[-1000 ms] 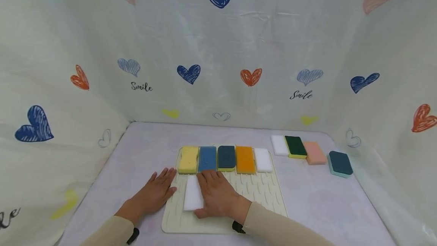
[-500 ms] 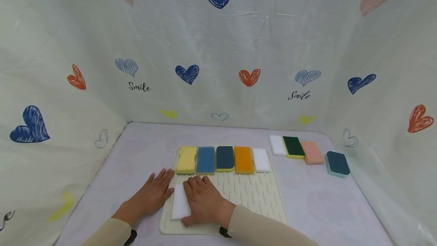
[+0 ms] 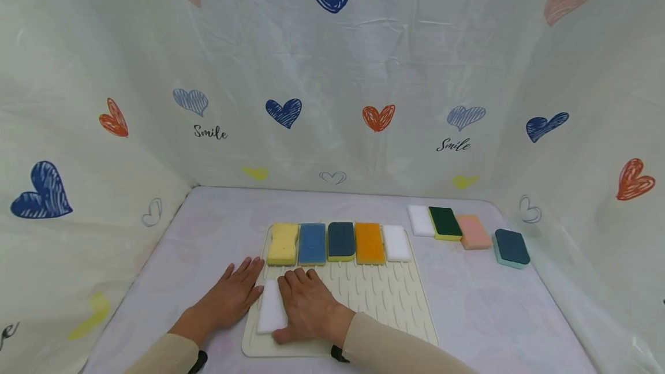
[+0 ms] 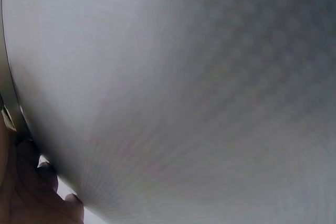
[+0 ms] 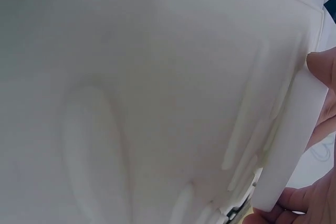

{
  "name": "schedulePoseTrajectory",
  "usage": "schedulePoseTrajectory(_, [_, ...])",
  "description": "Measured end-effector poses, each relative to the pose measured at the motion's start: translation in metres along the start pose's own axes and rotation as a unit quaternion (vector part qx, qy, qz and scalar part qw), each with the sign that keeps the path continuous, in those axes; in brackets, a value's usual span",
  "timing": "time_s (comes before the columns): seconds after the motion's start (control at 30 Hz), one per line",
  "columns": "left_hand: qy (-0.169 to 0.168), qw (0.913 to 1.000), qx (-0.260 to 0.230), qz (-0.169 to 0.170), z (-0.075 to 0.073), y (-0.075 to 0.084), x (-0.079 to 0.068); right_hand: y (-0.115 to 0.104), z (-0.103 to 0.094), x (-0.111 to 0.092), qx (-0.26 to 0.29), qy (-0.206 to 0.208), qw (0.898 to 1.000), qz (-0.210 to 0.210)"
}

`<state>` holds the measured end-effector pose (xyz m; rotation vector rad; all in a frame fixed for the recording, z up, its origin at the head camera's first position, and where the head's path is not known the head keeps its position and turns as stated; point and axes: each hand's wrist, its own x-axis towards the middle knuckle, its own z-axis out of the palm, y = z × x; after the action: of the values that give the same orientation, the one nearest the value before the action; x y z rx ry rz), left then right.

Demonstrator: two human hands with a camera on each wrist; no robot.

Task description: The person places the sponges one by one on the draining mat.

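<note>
My right hand (image 3: 309, 307) holds a white sponge (image 3: 271, 310) low on the left part of a cream ridged mat (image 3: 384, 299). In the right wrist view, the thumb is at one end of the white sponge (image 5: 289, 140) and the fingers are at the other. Flat on the table, my left hand (image 3: 228, 296) lies along the mat's left edge, its fingertips right at the rim. Across the mat's far side run a yellow sponge (image 3: 283, 243), a blue one, a dark blue one, an orange sponge (image 3: 370, 243) and another white one.
Off the mat at the back right lie a white sponge (image 3: 420, 220), a green-and-yellow sponge (image 3: 445, 223), a pink sponge (image 3: 475, 232) and a dark teal sponge (image 3: 511, 247). A heart-printed curtain (image 3: 332, 62) encloses the table's back and sides.
My right hand has slid the white sponge left and toward me, away from the row, into the mat's near left area. The left hand keeps its place beside the mat.
</note>
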<state>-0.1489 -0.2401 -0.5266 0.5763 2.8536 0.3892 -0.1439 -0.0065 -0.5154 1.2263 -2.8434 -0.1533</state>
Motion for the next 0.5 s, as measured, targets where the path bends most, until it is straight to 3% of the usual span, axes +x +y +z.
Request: schedulePoseTrajectory(0.5, [-0.003, 0.9999, -0.001, -0.012, -0.0013, 0.0034, -0.0002, -0.002, 0.0011, 0.0007, -0.004, -0.012, 1.0, 0.004])
